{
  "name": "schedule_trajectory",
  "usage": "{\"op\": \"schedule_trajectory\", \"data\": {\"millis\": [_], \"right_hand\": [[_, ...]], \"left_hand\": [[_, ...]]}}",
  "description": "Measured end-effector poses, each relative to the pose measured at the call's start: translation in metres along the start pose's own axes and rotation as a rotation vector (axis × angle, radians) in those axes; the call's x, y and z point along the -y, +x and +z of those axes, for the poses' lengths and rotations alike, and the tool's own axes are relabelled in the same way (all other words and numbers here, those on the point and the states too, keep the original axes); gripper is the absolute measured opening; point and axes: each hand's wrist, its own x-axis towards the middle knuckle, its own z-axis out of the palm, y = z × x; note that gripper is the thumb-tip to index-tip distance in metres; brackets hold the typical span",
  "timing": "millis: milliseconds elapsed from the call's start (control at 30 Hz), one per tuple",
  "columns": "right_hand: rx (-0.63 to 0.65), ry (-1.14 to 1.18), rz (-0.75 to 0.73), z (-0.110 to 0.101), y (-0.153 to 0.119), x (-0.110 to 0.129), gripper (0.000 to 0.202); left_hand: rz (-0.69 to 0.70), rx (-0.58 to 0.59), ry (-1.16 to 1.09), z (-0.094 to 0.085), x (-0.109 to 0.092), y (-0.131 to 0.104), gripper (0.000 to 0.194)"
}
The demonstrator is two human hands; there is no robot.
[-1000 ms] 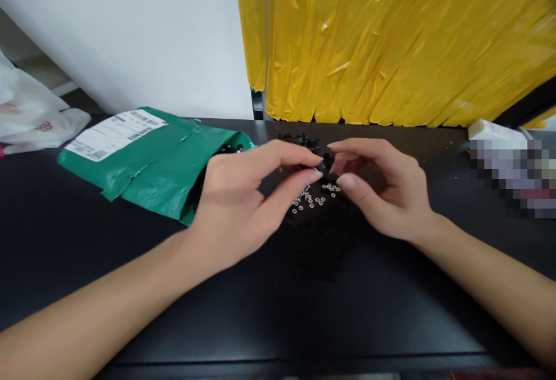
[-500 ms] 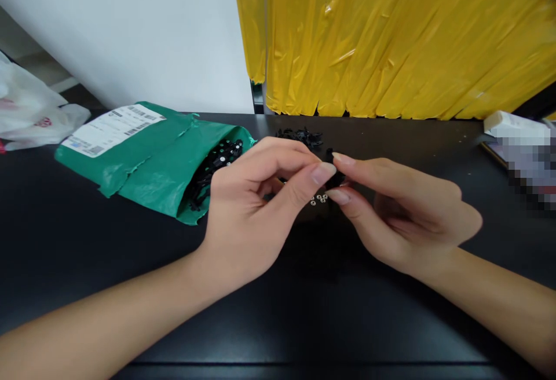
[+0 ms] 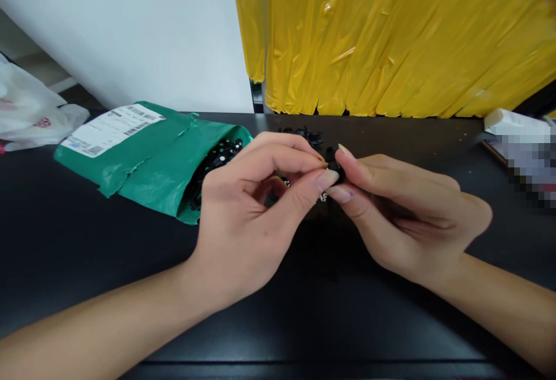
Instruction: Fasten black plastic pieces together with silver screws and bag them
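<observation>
A small black part (image 3: 336,167), mostly covered by fingertips, is pinched between my two hands above the dark table. My left hand (image 3: 264,206) closes on its near left side with thumb and index finger. From the right, my right hand (image 3: 399,212) grips the same part between thumb and fingertip. The part's exact kind is too small and hidden to tell. Just below the fingertips lie several small shiny metal rings (image 3: 323,197), partly covered. Behind my left hand is a pile of small black pieces (image 3: 304,133) on the table.
A green mailing bag (image 3: 160,165) with a white label lies at the left, its mouth showing many black pieces. A white plastic bag (image 3: 35,108) is at the far left. Yellow sheeting (image 3: 391,38) hangs behind the table (image 3: 278,333). A white box (image 3: 515,122) and a blurred phone-like device (image 3: 527,160) are at right.
My right index finger has shifted slightly on the black part, and more of the part shows. My left hand has moved a little left and covers more of the rings.
</observation>
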Motion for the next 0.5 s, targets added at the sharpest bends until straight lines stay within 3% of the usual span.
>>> {"op": "schedule_trajectory", "data": {"millis": [333, 500], "right_hand": [[0.036, -0.067, -0.048, -0.006, 0.003, -0.004, 0.062], [0.078, -0.132, -0.097, -0.01, 0.005, -0.011, 0.052]], "left_hand": [[-0.013, 0.051, -0.088, -0.002, 0.003, 0.005, 0.005], [0.022, 0.126, -0.078, -0.002, 0.012, 0.012, 0.005]]}}
